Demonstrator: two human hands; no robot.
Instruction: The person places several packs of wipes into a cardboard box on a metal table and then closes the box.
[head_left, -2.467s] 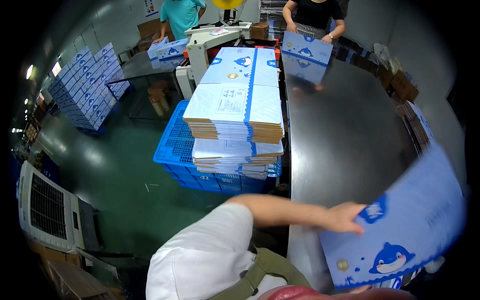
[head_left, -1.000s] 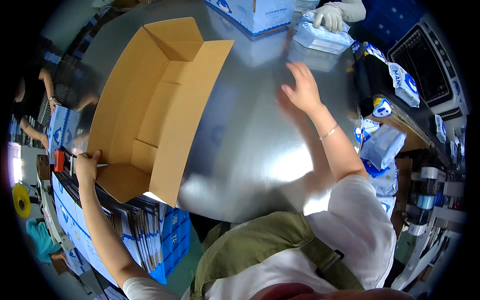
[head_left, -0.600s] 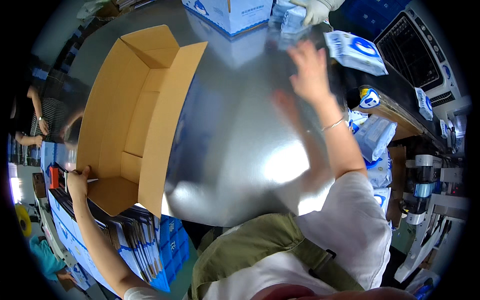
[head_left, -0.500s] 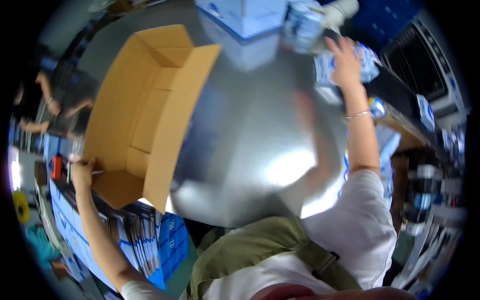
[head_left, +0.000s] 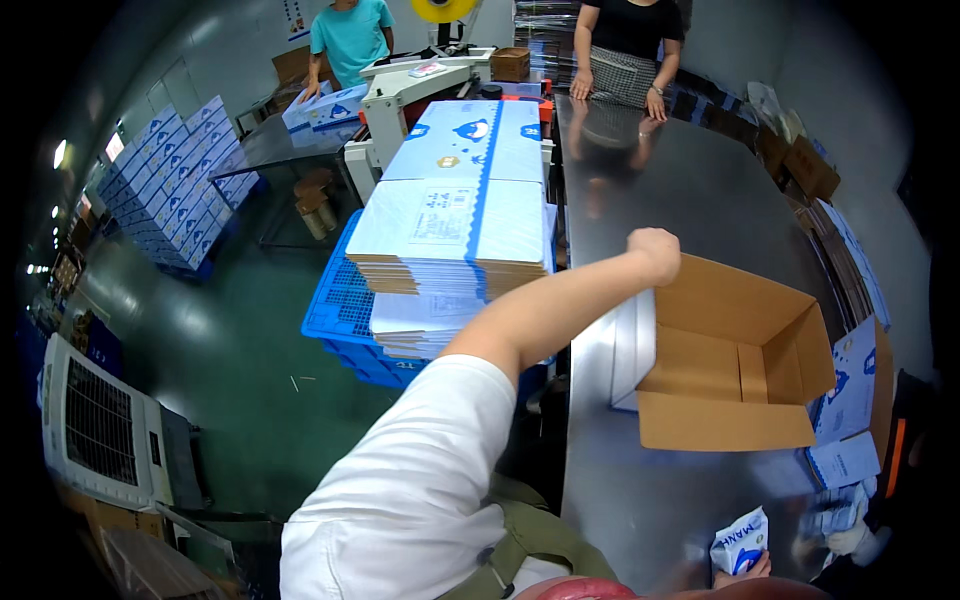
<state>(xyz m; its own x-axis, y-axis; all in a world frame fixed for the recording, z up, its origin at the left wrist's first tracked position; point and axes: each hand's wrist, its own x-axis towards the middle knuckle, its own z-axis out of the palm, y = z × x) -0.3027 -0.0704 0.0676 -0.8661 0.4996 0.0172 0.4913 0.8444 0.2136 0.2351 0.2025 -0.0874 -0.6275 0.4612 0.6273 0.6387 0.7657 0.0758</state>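
My left hand [head_left: 655,256] is closed on the edge of an open cardboard box [head_left: 700,368], at its upper left corner. The box stands on the metal table with its flaps up and its bare brown inside showing. A white side flap [head_left: 634,345] hangs out below that hand. Low in the view, my right hand [head_left: 748,575] grips a white and blue packet [head_left: 740,541] near the table's front edge; only part of this hand shows. Beyond it, a white-gloved hand [head_left: 850,540], not mine, is beside more light blue packets.
A stack of flattened blue and white cartons [head_left: 450,220] rests on blue plastic crates [head_left: 335,290] left of the metal table [head_left: 640,500]. A taping machine [head_left: 385,125] stands behind. Two people stand at the far side. An air cooler [head_left: 100,420] is at far left.
The view has swung left, toward the stacked cartons and far end of the room. My right hand, earlier reaching open over the packets, now holds one. My left hand stays on the box.
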